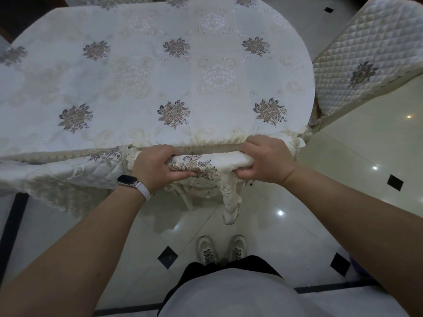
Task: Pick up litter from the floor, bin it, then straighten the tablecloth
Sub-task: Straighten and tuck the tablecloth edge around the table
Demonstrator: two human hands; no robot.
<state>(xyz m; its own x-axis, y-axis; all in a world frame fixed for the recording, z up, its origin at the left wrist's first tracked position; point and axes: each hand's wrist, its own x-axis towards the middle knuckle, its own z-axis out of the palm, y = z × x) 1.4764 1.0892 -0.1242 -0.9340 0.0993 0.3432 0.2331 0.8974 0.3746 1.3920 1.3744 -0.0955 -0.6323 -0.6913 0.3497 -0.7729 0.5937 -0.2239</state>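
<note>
A cream tablecloth [160,76] with embroidered brown flowers covers the rounded table in front of me. Its near hem is bunched into a roll at the table's front edge. My left hand [155,165], with a watch on the wrist, grips the left end of that roll. My right hand [265,159] grips the right end, fingers curled under the fabric. A twisted strip of cloth hangs from the roll toward the floor between my hands. No litter shows on the floor.
A quilted chair seat [366,56] stands at the right of the table, another quilted seat [57,177] at the near left. Glossy white floor tiles [343,145] with black diamond insets surround my shoes [222,249].
</note>
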